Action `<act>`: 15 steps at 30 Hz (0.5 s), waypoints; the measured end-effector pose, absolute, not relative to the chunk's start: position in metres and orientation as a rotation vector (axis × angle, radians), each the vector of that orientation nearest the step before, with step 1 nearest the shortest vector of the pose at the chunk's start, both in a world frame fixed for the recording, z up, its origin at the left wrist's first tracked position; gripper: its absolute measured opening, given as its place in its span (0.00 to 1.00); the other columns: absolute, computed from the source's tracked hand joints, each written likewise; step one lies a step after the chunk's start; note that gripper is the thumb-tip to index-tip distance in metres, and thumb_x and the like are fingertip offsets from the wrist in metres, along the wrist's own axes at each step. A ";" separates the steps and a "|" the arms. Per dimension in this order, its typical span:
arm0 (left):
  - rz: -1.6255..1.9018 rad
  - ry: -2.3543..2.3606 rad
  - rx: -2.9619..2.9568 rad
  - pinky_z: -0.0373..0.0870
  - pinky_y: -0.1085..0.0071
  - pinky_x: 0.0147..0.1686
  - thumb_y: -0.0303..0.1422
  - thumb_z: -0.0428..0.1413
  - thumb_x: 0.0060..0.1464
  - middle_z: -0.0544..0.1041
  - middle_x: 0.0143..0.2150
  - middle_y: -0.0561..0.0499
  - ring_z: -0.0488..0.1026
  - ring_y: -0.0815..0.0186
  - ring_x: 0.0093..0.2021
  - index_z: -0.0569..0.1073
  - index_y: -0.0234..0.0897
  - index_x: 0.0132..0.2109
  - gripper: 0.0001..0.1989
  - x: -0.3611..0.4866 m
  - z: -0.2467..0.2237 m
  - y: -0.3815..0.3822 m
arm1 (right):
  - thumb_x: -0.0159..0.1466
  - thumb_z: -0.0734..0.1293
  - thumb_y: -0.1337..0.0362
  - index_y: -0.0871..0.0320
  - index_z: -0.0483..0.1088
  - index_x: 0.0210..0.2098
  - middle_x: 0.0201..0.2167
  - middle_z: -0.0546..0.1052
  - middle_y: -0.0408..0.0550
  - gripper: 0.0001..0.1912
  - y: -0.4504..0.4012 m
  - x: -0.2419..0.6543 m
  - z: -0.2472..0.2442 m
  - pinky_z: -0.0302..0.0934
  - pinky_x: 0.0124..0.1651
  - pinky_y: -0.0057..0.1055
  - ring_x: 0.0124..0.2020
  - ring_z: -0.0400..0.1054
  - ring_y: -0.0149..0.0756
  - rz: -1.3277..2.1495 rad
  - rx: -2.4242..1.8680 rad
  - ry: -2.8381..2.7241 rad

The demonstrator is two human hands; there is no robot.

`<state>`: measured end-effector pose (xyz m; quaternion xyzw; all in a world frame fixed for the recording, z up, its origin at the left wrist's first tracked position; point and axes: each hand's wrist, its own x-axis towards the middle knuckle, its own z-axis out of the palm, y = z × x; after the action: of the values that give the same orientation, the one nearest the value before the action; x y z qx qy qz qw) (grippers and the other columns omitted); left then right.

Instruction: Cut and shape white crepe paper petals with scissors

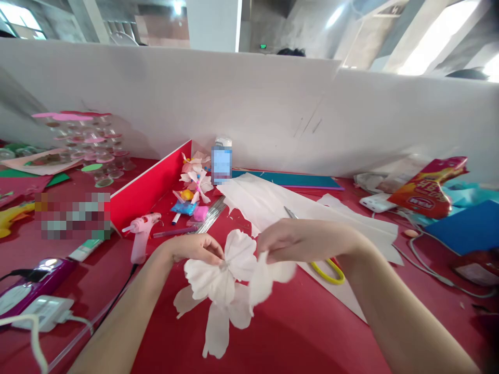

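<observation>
A white crepe-paper flower is held over a red tabletop, with its lower petals hanging close to the surface; whether they touch it cannot be told. The gathered centre of the flower is pinched by the left hand, while a petal on its right side is clasped by the right hand, so both grips are closed on it.

Just beyond the flower, a white paper sheet is spread, and yellow-handled scissors are laid across it. A bundle of metal wires is placed behind the flower to the left, and a pink hot glue gun is set further left. Small pink paper flowers are heaped well behind the flower, beside a red board. A red foil snack bag is seen far to the flower's right.
</observation>
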<state>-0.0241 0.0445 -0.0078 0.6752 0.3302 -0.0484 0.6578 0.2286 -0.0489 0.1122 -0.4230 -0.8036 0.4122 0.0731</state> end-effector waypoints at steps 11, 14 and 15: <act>-0.110 0.637 1.479 0.70 0.72 0.36 0.41 0.64 0.42 0.81 0.35 0.51 0.75 0.64 0.35 0.80 0.36 0.38 0.16 -0.019 -0.009 0.043 | 0.56 0.62 0.78 0.60 0.72 0.25 0.21 0.71 0.42 0.11 0.000 0.157 0.079 0.45 0.21 0.27 0.18 0.56 0.27 0.529 -1.535 -3.075; -0.094 0.625 1.525 0.69 0.73 0.36 0.40 0.64 0.43 0.80 0.35 0.51 0.74 0.64 0.36 0.79 0.36 0.36 0.15 -0.017 -0.010 0.044 | 0.56 0.61 0.81 0.63 0.74 0.32 0.29 0.76 0.49 0.13 -0.007 0.150 0.082 0.50 0.24 0.28 0.25 0.68 0.34 0.296 -1.610 -3.106; -0.088 0.627 1.544 0.69 0.73 0.35 0.41 0.64 0.43 0.79 0.33 0.52 0.74 0.65 0.34 0.79 0.36 0.35 0.14 -0.017 -0.011 0.045 | 0.57 0.61 0.82 0.64 0.74 0.34 0.31 0.77 0.51 0.14 -0.009 0.148 0.082 0.52 0.25 0.28 0.28 0.70 0.36 0.236 -1.620 -3.114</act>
<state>-0.0169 0.0445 -0.0110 0.6855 0.2785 -0.0389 0.6715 0.1476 -0.0094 0.0822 -0.4524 -0.8694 0.0659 -0.1873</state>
